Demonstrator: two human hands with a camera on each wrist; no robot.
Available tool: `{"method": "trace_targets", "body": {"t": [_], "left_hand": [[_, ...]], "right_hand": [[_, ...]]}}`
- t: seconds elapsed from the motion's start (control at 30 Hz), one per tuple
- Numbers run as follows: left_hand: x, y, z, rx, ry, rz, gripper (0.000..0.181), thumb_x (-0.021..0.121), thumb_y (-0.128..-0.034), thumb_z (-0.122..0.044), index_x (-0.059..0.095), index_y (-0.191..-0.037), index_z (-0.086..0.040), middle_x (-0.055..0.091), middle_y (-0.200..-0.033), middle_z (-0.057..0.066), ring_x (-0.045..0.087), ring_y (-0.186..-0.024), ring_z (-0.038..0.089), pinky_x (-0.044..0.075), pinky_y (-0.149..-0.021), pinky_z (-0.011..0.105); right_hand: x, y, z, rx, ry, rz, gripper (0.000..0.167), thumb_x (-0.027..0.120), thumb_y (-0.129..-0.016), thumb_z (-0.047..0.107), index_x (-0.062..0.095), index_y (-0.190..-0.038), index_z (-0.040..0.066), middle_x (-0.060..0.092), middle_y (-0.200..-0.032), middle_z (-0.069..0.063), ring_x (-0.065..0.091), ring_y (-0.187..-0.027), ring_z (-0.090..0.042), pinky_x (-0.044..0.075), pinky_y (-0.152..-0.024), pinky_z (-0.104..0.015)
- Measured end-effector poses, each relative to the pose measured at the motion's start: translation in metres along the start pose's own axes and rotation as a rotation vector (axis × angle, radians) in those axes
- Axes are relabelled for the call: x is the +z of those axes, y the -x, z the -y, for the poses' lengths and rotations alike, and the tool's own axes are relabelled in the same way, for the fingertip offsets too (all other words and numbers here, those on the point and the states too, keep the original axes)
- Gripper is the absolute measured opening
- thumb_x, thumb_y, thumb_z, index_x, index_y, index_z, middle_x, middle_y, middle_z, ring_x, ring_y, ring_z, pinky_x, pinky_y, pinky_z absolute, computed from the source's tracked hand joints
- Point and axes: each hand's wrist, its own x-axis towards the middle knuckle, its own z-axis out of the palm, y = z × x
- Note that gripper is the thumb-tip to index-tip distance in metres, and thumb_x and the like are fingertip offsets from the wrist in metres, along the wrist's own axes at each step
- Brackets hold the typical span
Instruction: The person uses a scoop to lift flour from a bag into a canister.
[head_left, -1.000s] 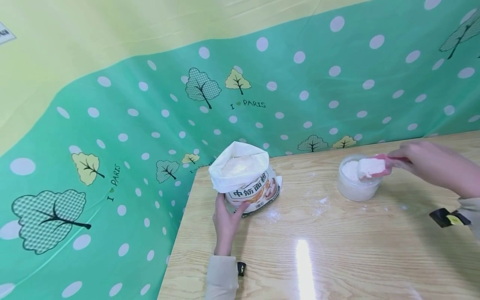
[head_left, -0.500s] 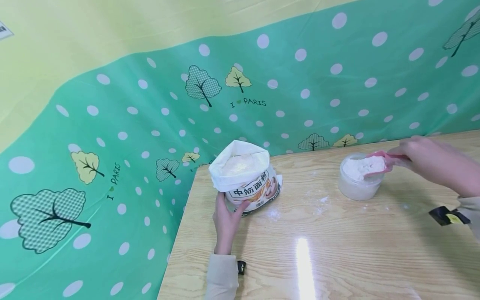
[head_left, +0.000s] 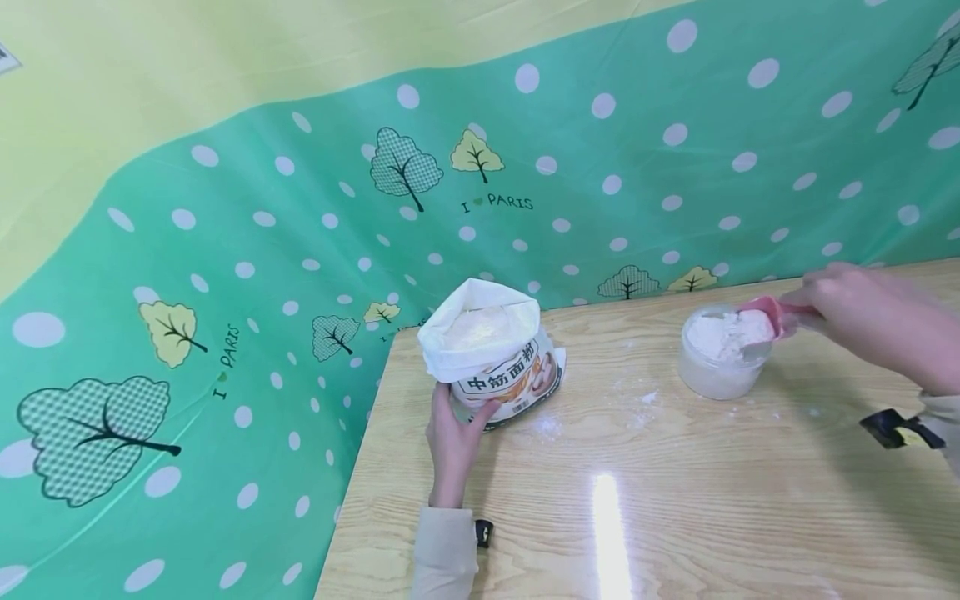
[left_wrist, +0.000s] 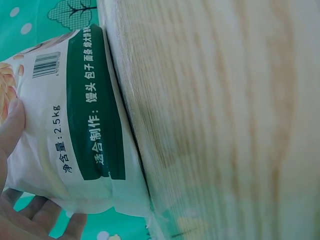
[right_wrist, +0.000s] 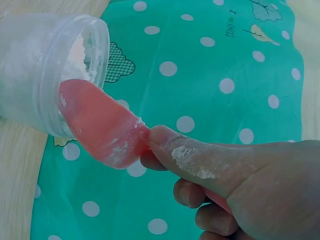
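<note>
My left hand [head_left: 452, 437] holds the lower left side of a flour bag [head_left: 501, 385], thumb on the front and fingers round the side. The bag's white top is rolled outward, with flour showing inside. In the left wrist view the thumb lies on the printed flour bag [left_wrist: 45, 145]. On the right, my right hand [head_left: 862, 321] grips a pink scoop [head_left: 776, 315] by its handle. The scoop is tilted over the mouth of a clear jar [head_left: 718, 375] heaped with flour [head_left: 720, 333]. The right wrist view shows the scoop [right_wrist: 97, 122] at the jar's rim, with flour dusted on the thumb [right_wrist: 195, 162].
The wooden table [head_left: 540, 517] carries spilled flour [head_left: 641, 404] between bag and jar. Behind it hangs a green dotted cloth [head_left: 337, 250], close to the table's back and left edges. Black straps [head_left: 892, 429] sit at the wrists.
The right hand has tipped the scoop further, and its flour has slid into the jar, where the heap is higher. The left hand and the flour bag have stayed in place.
</note>
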Motion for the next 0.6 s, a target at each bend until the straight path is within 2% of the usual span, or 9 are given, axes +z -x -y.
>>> {"method": "trace_targets", "body": {"t": [0.17, 0.37, 0.43, 0.6], "left_hand": [[-0.0007, -0.0019, -0.0008, -0.004, -0.005, 0.001, 0.092, 0.080, -0.0745, -0.055, 0.037, -0.149, -0.022, 0.049, -0.147, 0.003, 0.044, -0.139, 0.026, 0.035, -0.117, 0.050], [-0.0016, -0.0054, -0.0009, 0.003, -0.012, -0.005, 0.093, 0.080, -0.0744, -0.055, 0.037, -0.149, -0.022, 0.049, -0.147, 0.003, 0.044, -0.139, 0.027, 0.035, -0.116, 0.050], [-0.0018, -0.0044, -0.0005, 0.001, -0.011, -0.012, 0.092, 0.081, -0.0739, -0.055, 0.038, -0.148, -0.021, 0.050, -0.147, 0.003, 0.045, -0.138, 0.028, 0.036, -0.115, 0.051], [-0.0015, -0.0007, 0.0007, -0.001, 0.002, -0.008, 0.090, 0.081, -0.0744, -0.054, 0.039, -0.148, -0.021, 0.051, -0.146, 0.003, 0.045, -0.138, 0.028, 0.036, -0.115, 0.052]], "right_hand": [[-0.0036, 0.0012, 0.0016, -0.015, 0.021, -0.056, 0.009, 0.078, -0.081, 0.003, 0.077, -0.085, 0.011, 0.061, -0.068, -0.001, 0.051, -0.064, -0.021, 0.052, -0.057, -0.040], [-0.0078, 0.0004, 0.0041, -0.029, 0.091, -0.104, 0.011, 0.078, -0.079, 0.001, 0.074, -0.081, 0.011, 0.057, -0.067, -0.002, 0.048, -0.066, -0.024, 0.050, -0.055, -0.040], [-0.0083, 0.0008, 0.0054, -0.046, 0.114, -0.123, 0.013, 0.079, -0.078, 0.001, 0.073, -0.077, 0.012, 0.055, -0.065, -0.001, 0.046, -0.066, -0.024, 0.046, -0.054, -0.036], [-0.0086, 0.0022, 0.0094, -0.085, 0.158, -0.176, 0.016, 0.080, -0.075, 0.002, 0.071, -0.073, 0.014, 0.055, -0.064, -0.001, 0.044, -0.064, -0.023, 0.044, -0.053, -0.036]]}}
